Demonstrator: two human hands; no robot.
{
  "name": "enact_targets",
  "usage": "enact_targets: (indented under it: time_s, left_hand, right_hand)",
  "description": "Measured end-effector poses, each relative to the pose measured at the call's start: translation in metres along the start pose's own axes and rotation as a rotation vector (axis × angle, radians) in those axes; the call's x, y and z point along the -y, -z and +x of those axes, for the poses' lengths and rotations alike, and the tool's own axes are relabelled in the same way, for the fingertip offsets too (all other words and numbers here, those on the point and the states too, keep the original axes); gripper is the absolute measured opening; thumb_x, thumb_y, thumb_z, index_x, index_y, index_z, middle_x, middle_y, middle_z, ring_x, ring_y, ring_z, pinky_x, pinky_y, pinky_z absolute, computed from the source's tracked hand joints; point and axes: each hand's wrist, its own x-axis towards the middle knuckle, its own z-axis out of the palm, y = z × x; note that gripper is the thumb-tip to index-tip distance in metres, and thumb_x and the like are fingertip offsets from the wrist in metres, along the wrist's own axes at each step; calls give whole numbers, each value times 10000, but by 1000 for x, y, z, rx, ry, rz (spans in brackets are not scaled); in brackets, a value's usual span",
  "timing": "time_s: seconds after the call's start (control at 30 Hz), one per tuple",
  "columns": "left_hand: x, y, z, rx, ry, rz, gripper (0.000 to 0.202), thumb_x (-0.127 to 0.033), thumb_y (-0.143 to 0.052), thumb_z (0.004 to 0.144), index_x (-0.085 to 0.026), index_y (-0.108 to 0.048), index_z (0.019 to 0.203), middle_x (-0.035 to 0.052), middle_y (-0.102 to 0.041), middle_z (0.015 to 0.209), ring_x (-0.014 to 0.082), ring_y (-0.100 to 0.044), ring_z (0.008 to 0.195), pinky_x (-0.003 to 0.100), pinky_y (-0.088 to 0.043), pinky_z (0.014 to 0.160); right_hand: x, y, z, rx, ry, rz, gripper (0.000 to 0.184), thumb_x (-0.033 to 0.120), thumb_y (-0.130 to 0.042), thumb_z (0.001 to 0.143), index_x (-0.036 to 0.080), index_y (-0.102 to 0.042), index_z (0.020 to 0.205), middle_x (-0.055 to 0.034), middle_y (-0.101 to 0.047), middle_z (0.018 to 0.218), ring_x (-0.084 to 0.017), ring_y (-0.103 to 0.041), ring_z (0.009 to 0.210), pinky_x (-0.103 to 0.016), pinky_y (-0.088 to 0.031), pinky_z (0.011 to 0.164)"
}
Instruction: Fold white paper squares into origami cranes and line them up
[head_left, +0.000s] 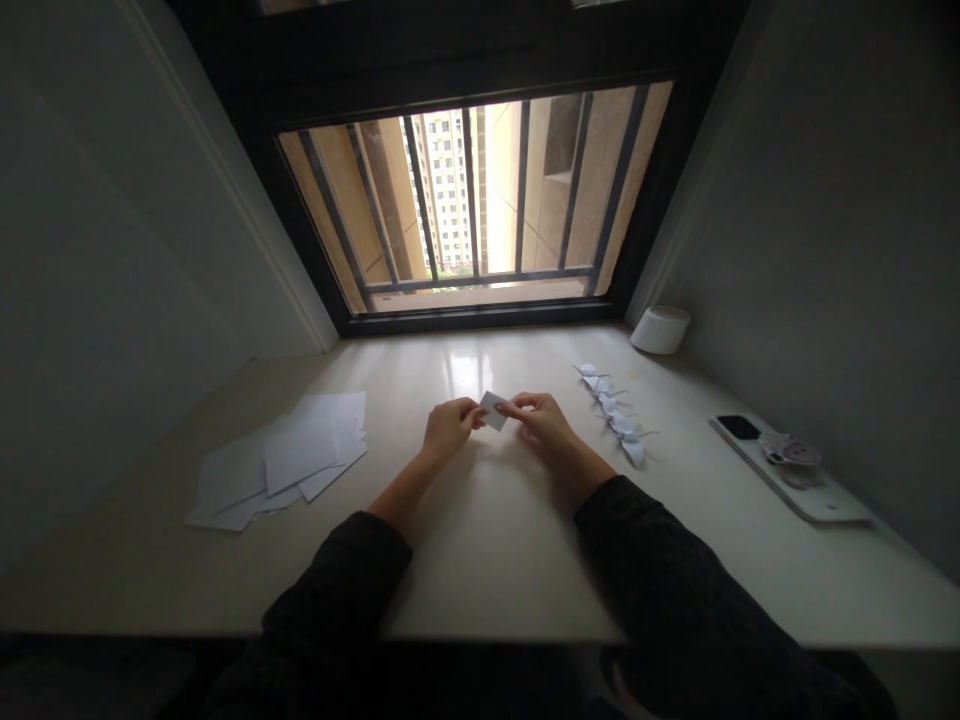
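Note:
A small folded piece of white paper (494,410), roughly diamond-shaped, is held up between my two hands above the white sill. My left hand (451,424) pinches its left corner between thumb and fingers. On the opposite corner, my right hand (541,417) grips with the thumb lying over the paper's face. The fine folds are too small to make out. Right of my right hand, several folded paper cranes (609,408) stand in a slanting row. Loose white paper sheets (311,445) lie in an overlapping pile to the left of my left hand.
A phone (787,470) with a round grip on its back lies at the right. A white cylindrical object (660,330) sits in the far right corner. The dark-framed window (480,320) with bars borders the sill (495,560) at the back, with walls on both sides.

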Motion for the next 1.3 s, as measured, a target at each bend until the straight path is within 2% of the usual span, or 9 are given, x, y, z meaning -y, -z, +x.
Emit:
enact_targets:
  time_s: [0.2, 0.33, 0.5, 0.63, 0.8, 1.03, 1.13, 1.3]
  left_hand:
    - [1, 1, 1, 9, 22, 3, 275, -424, -533, 814, -208, -689, 749, 8, -709, 678, 154, -649, 637, 247, -418, 612]
    - [5, -2, 1, 18, 21, -33, 279, -429, -531, 815, -204, -685, 757, 7, -712, 691, 148, -652, 649, 239, -427, 617]
    - [10, -6, -1, 35, 1, -143, 326, -465, -529, 806, -184, -685, 759, 31, -715, 723, 156, -655, 669, 239, -441, 627]
    - [11, -8, -1, 52, 38, -230, 396, -528, -537, 780, -160, -685, 766, 48, -708, 712, 159, -644, 646, 232, -427, 580]
    - [10, -11, -1, 4, 40, -222, 392, -532, -596, 727, -150, -681, 703, 43, -689, 654, 154, -614, 600, 227, -406, 542]
    - [4, -13, 0, 16, 68, -340, 370, -506, -628, 700, -143, -702, 704, 57, -697, 659, 171, -628, 610, 233, -412, 527]
    - [-1, -10, -1, 4, 98, -265, 390, -534, -611, 705, -155, -699, 680, 50, -697, 649, 166, -626, 602, 233, -397, 525]
    - [-9, -3, -4, -25, 145, -8, 428, -604, -572, 708, -197, -676, 623, 10, -701, 646, 139, -599, 572, 232, -342, 516]
  right_hand:
    - [-3, 7, 6, 95, 78, -19, 403, 535, -599, 724, 155, -733, 712, -55, -653, 717, -141, -537, 559, -268, -391, 521]
    - [-8, 8, 7, 16, 102, -103, 359, 520, -638, 702, 174, -732, 686, -46, -676, 689, -182, -592, 673, -278, -417, 620]
    - [-12, 3, 4, -100, 26, -56, 387, 554, -656, 674, 175, -722, 717, -48, -697, 705, -202, -617, 697, -294, -431, 661]
    - [-11, -4, 3, -155, 128, -126, 367, 536, -601, 738, 181, -689, 699, -51, -679, 710, -183, -583, 662, -295, -423, 631]
    - [-9, -8, 1, -173, 285, -259, 309, 468, -564, 800, 199, -638, 668, -38, -647, 714, -170, -547, 673, -293, -412, 638]
    - [-8, -7, -1, -236, 274, -340, 249, 415, -583, 796, 210, -649, 670, -40, -641, 711, -184, -548, 708, -305, -410, 650]
    - [-7, -5, 0, -263, 267, -360, 236, 400, -588, 791, 212, -651, 664, -38, -640, 698, -189, -550, 713, -305, -405, 641]
    - [-7, -4, 1, -281, 271, -376, 232, 396, -590, 791, 212, -651, 663, -38, -649, 706, -191, -550, 712, -308, -408, 647]
